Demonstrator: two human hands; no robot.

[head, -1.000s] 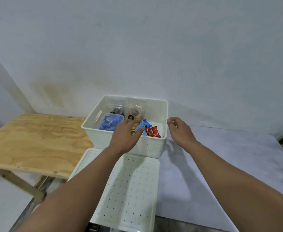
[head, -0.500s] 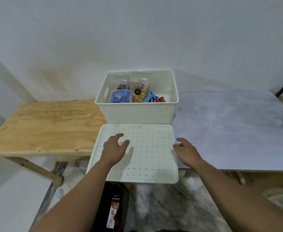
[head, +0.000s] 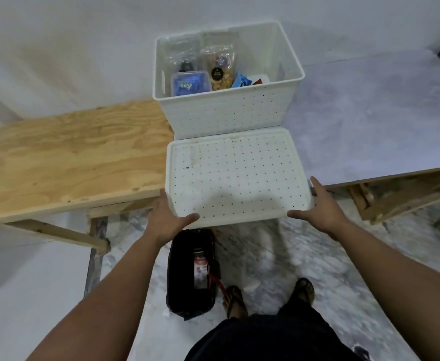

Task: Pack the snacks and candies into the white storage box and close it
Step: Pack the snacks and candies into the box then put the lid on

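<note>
White wall (head: 83, 48), plywood table (head: 70, 162), seemingly marbled floor (head: 278, 256).

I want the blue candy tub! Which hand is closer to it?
Left. The left hand grips the lid below the blue tub; the right hand grips its far corner.

Your left hand (head: 168, 217) is off the top of the lid (head: 237, 175) now and grips its near left corner, thumb over the front edge. Your right hand (head: 320, 209) has shifted from the lid's right edge to grip the near right corner. The lid's near end now overhangs the tables, tipped toward you.
</note>
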